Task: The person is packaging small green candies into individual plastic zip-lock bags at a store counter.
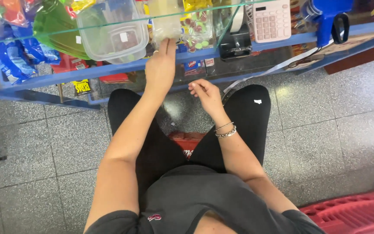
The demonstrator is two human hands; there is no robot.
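One view only, from the head camera, looking down at a seated person.

Left hand (160, 69): raised to the glass counter top (31, 27), fingers stretched up against a clear bag of pale contents (166, 21); whether the fingers grip the bag or merely touch it cannot be told. Right hand (206, 94): well apart from the left, lower, over the lap, fingers loosely curled on nothing visible; bracelets (226, 130) at the wrist.

Risks, as judged: the bag sits at the glass edge, so a one-handed pull could tip it off onto the floor; the clear plastic tub (113, 34) just beside it could be nudged; a bag of red and green sweets (199, 30) on the other side could be dragged along.

Surface: glass top on a blue metal frame (109, 68), crowded; pink calculator (272, 21), black tape dispenser (235, 45), green plastic item (57, 30), blue snack packets (9, 56) on the left.

Room: shop-like interior, grey speckled floor tiles (334, 130), red crate (356, 212) at lower right, another red crate (187, 141) under the person.
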